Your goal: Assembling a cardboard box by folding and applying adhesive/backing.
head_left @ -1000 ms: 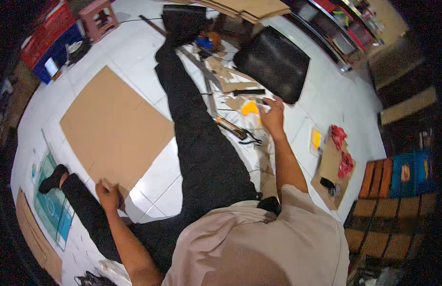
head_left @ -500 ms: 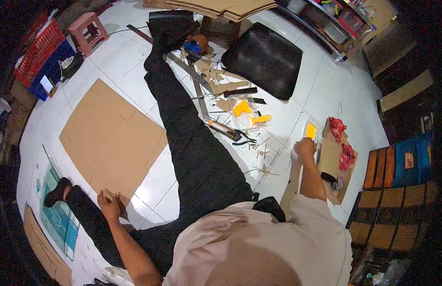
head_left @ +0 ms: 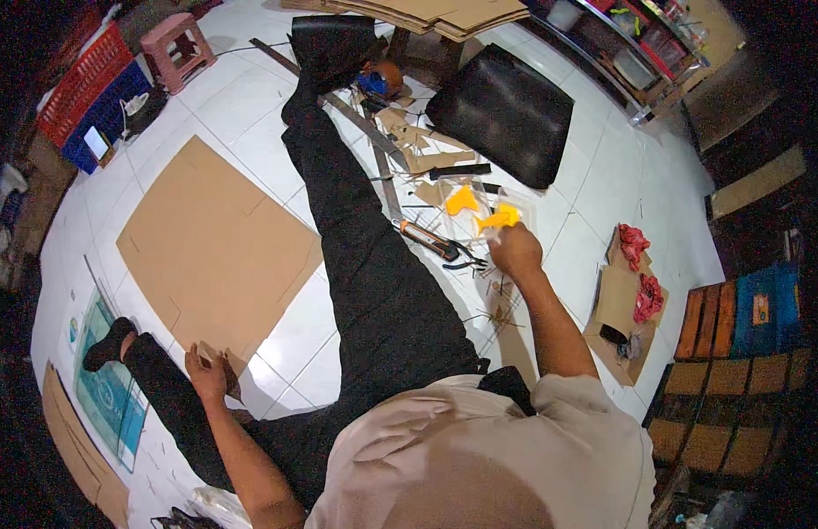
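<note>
My right hand (head_left: pixel 516 250) is closed on the near end of a clear plastic tub (head_left: pixel 528 204) with yellow in it. The tub is beside the yellow spreaders (head_left: pixel 462 200); its overlap with the second one is hard to make out. Just left of that hand lie black-handled pliers (head_left: pixel 466 258) and an orange-and-black utility knife (head_left: pixel 427 240). My left hand (head_left: pixel 208 372) is open, its fingers loosely curved at the near edge of a brown cardboard sheet (head_left: pixel 219 247) with short cut lines. It holds nothing that I can see.
My outstretched leg (head_left: pixel 365 238) lies between the cardboard and the tools. Beyond are metal rulers (head_left: pixel 360 121), cardboard scraps (head_left: pixel 413 141) and a black sheet (head_left: pixel 506 115). To the right, a cardboard piece (head_left: pixel 616 291) bears red crumpled bits (head_left: pixel 649 298). Crates (head_left: pixel 83 88) stand far left.
My right hand has carried the clear tub leftward, from beside the red crumpled bits to the yellow spreaders. My left hand stays by the cardboard edge. The whole view has shifted slightly.
</note>
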{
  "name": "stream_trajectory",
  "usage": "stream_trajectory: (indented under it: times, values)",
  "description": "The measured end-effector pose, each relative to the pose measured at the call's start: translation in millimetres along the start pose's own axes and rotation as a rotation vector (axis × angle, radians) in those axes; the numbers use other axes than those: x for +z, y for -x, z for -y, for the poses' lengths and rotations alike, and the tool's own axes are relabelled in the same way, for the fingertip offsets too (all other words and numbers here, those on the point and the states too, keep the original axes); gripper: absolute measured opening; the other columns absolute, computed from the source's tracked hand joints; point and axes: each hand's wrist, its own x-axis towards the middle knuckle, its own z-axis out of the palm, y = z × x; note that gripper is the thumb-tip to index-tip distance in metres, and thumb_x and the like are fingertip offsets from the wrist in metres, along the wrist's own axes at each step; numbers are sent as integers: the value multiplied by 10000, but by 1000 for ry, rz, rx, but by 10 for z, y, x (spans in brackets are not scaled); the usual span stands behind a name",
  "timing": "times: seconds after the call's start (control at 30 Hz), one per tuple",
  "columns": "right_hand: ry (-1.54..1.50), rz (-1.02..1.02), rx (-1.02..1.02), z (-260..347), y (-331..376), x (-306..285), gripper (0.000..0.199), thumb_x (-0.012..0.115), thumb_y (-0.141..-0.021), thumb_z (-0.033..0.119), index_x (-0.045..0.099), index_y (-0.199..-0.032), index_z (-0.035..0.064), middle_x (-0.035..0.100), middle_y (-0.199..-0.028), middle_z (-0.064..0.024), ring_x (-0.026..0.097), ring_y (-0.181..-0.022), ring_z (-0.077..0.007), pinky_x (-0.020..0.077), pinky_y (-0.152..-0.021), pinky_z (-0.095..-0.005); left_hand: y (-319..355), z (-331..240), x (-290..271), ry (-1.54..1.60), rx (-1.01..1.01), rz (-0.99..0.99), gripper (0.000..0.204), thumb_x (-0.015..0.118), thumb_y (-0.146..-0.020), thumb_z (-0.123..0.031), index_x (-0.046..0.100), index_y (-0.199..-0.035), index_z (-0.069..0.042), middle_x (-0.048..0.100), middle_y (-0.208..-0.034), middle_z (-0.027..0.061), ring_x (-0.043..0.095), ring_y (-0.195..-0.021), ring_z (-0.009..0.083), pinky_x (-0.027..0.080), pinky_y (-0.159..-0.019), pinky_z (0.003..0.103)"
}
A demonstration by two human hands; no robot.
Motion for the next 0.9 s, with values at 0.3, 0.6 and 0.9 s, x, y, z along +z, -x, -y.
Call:
stream_trajectory:
  times: [0.3, 0.6, 0.9]
  values:
    - [20, -6, -129, 430, -361, -6, 364, 671, -841, 358, 714, -967, 19, 689, -1005, -212, 678, -925, -378, 546, -803, -479, 35, -13, -81, -113, 19, 55, 677, 756, -825, -229, 473, -1391, 11, 387, -1460, 262, 377, -1375, 395, 342, -1134, 439]
    - [-7, -54, -213, 579, -243, 282, 323, 613, -855, 292, 700, -1014, 25, 629, -1022, -206, 650, -931, -369, 551, -823, -475, 27, -173, -137, -116, -3, 53, 690, 759, -825, -267, 470, -1405, -31, 375, -1465, 262, 385, -1372, 395, 347, -1131, 426]
    - [12, -226, -378, 367, -1068, 471, 260, 560, -825, 129, 716, -1025, 76, 633, -1076, -202, 614, -1035, -378, 508, -896, -457, 29, 24, -35, -124, 38, 5, 687, 773, -815, -257, 483, -1391, -20, 401, -1460, 243, 414, -1353, 381, 361, -1119, 421]
